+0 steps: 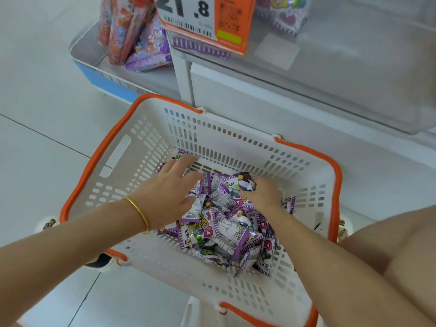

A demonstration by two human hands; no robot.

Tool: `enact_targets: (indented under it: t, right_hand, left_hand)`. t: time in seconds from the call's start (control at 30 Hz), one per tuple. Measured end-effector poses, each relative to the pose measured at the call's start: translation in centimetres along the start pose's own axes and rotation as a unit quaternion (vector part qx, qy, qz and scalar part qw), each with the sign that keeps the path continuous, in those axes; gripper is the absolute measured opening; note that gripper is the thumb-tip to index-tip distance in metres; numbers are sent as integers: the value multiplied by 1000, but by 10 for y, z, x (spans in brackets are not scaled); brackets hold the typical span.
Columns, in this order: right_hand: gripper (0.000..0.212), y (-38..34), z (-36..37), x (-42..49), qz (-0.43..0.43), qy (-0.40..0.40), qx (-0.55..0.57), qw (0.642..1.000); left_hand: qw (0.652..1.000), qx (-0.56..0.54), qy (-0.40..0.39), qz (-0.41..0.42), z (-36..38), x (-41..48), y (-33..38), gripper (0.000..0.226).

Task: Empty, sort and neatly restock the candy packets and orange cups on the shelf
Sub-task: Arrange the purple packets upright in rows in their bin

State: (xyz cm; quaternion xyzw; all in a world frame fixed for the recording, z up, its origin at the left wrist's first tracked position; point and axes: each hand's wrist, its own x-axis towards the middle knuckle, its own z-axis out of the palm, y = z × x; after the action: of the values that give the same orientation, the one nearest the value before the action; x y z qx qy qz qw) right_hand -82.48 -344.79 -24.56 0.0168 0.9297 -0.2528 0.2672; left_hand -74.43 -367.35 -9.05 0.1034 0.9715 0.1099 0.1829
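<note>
I look down into a white basket [113,185] with an orange rim, standing on the pale floor [47,114] against the foot of the shelf [306,74]. The candy packets [226,230], purple and white, lie in a loose heap on the basket's bottom, crowded toward its right side and near wall; the left part of the bottom is bare.

The left hand [169,192] lies flat on the far-left edge of the heap, its fingers stretched and slightly spread, the fingertips reaching packets by the far wall. It presses down and grips nothing. A gold bangle [139,211] sits on that wrist.

The right hand [264,193] is at the far-right edge of the heap, its fingers curled round a few packets, with one purple packet sticking out above the thumb.

On the shelf a price tag [188,15] reads 21.8 beside an orange panel, and more purple packets [287,17] stand behind it. At the shelf's left end a side tray [94,64] holds red packs [120,31].
</note>
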Motion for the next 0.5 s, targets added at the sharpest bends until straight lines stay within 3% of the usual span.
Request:
enact_targets:
  t: [0.2, 0.33, 0.4, 0.5]
  right_hand:
    - [35, -67, -104, -61, -105, -125, 176, 971]
    - [14, -89, -148, -123, -138, -190, 289, 928]
    - [19, -89, -154, -146, -135, -209, 346, 905]
    - [45, -80, -155, -160, -87, -180, 445, 873]
  left_hand:
    - [981, -176, -4, -80, -18, -5, 16, 48]
    - [908, -406, 8, -100, -33, -9, 36, 46]
    - [885, -459, -6, -81, -40, -15, 48, 33]
    - [860, -500, -30, -93, -44, -21, 62, 21]
